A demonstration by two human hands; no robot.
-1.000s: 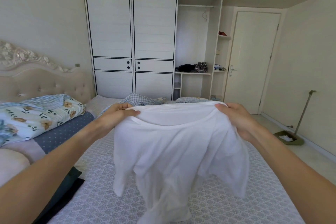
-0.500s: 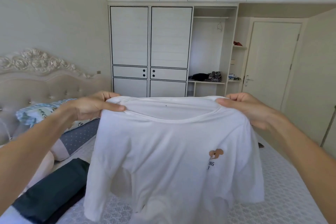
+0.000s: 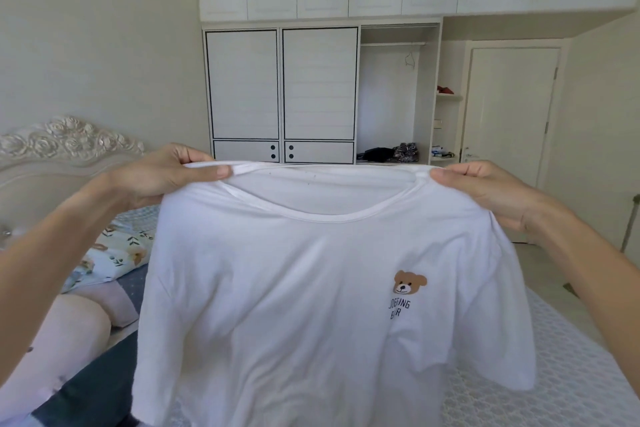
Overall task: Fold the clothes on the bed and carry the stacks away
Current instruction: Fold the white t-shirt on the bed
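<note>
White t-shirt (image 3: 311, 305) hangs mid-frame, off the bed (image 3: 571, 374), bear print facing us at right of centre. Left hand (image 3: 162, 173) pinches the left shoulder by the collar; right hand (image 3: 485, 191) pinches the right shoulder. Both fingers curled on fabric. Step looks like spreading it for the fold. Advice: keep shoulders level and taut, lay it print-down on the bare quilt at lower right, clear of the dark garment (image 3: 86, 392) lower left.

Head-worn view, facing wardrobe (image 3: 318, 94), shirt (image 3: 311, 288) close
</note>
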